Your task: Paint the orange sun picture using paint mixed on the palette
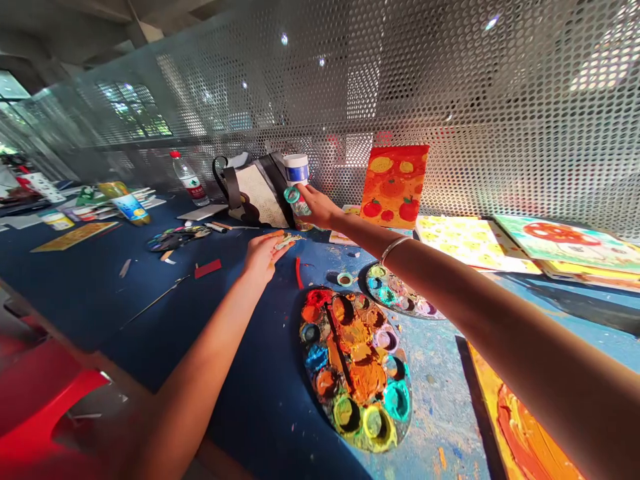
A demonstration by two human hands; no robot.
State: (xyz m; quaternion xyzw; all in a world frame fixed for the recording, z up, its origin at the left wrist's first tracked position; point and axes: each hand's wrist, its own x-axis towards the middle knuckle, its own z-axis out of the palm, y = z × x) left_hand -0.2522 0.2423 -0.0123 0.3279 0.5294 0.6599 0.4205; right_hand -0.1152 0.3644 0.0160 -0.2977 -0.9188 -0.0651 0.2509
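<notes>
My right hand [320,208] reaches to the back of the table, its fingers round a small clear jar [302,208] with a teal rim. Just behind that jar stands a white tub with a blue label [297,169]. Lower and to the left, my left hand [264,256] pinches a small crumpled, whitish, stained piece [287,241], whose kind I cannot make out. Between my forearms lies an oval palette [367,363] thick with orange, teal and yellow paint, a dark brush [339,343] across it. A small round cap [345,279] lies beyond the palette.
A patterned bag [255,193] leans by the perforated metal screen [480,100]. Near it stands a water bottle [190,179]. An orange painting [395,187] is propped up; another canvas [530,433] lies under my right arm. A second palette [395,293] and a red stool [45,400] are nearby.
</notes>
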